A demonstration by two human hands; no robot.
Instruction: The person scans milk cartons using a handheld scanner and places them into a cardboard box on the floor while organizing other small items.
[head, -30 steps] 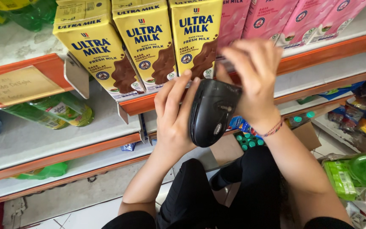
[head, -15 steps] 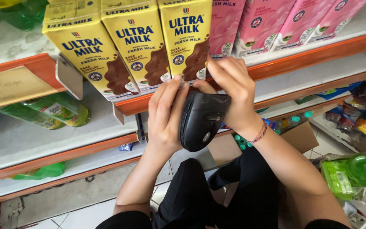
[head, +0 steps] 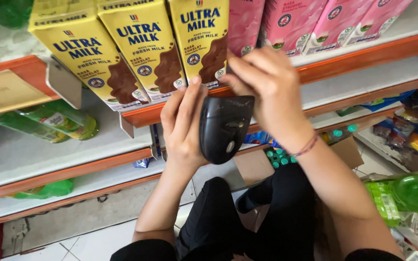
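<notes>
Three yellow cartons (head: 136,48) stood in a row on the top shelf (head: 364,55), with pink cartons (head: 310,21) next to them on the right. On the far left, a green bottle (head: 56,121) lay on its side on the shelf under them.

Going right, the left hand (head: 185,128) was held up in front of the orange shelf edge. Its fingers were straight and close together, pressed flat on the left side of a black scanner (head: 224,126). The scanner was up in the air, just below the third yellow carton, and sat between both hands.

Next, the right hand (head: 267,92) was curled over the top of the scanner. Its fingertips were pinched together at the scanner's top edge, right by the bottom of the yellow carton. I could not tell if they touched the carton. A thin red band (head: 306,147) went around that wrist.

Lower down were black trousers (head: 228,227). On the far right, a green lid (head: 417,193) lay on the floor.
</notes>
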